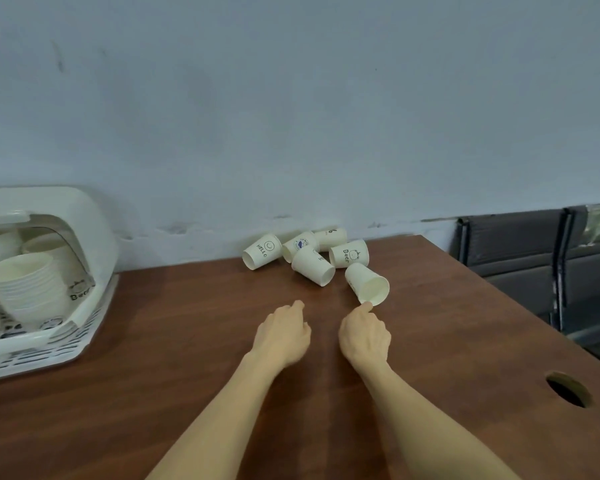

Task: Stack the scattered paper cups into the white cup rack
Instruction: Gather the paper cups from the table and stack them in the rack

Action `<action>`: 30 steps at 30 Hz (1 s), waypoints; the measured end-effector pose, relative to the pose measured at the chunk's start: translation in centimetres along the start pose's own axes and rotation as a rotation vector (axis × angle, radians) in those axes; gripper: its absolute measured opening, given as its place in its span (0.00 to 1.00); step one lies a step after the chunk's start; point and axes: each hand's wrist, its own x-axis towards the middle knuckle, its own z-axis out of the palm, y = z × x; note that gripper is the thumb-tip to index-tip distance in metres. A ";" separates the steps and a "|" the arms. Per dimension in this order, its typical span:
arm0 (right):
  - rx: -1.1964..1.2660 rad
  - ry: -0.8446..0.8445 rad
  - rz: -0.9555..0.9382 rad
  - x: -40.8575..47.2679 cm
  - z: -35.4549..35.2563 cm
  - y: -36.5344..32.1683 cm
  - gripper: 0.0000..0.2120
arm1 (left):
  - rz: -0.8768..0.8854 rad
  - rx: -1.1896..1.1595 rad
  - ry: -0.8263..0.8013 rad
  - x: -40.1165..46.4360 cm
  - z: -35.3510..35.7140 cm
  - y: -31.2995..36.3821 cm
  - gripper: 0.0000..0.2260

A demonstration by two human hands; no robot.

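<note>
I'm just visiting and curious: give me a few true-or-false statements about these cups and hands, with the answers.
1. Six loose paper cups lie on their sides by the wall. True.
2. The white cup rack sits at the table's right. False: it is at the left.
3. The right hand touches the nearest cup at its rim. True.
4. The left hand grips a cup. False: it holds nothing.
5. The rack is empty. False: stacked cups stand in it.

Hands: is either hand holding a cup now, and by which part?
Nothing is held. The right hand only touches the rim of the nearest cup with a fingertip; the left hand is empty.
</note>
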 end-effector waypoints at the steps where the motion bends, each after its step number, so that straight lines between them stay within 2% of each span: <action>1: -0.006 0.016 0.007 0.6 0.4 0.0 0.13 | -0.011 -0.003 -0.002 0.7 0.2 0.0 0.17; 5: -0.048 0.050 0.024 2.8 1.8 -0.3 0.14 | -0.066 -0.050 -0.010 3.9 0.9 0.0 0.15; 11: 0.005 0.089 0.070 4.6 2.3 -0.7 0.07 | -0.107 -0.089 -0.006 8.6 1.3 -0.4 0.11; 17: -0.079 0.117 0.009 4.6 3.2 -0.5 0.20 | -0.188 -0.194 0.052 12.4 1.8 -0.6 0.17; 24: -0.129 0.166 -0.019 5.1 4.2 -0.9 0.19 | -0.269 -0.434 -0.023 16.1 1.8 -1.1 0.28; 27: -0.152 0.196 -0.018 5.0 4.5 -1.1 0.16 | -0.300 -0.536 -0.051 16.9 1.8 -1.3 0.26; 30: -0.185 0.205 -0.027 5.0 4.5 -1.1 0.17 | -0.289 -0.547 -0.029 17.1 1.8 -1.0 0.21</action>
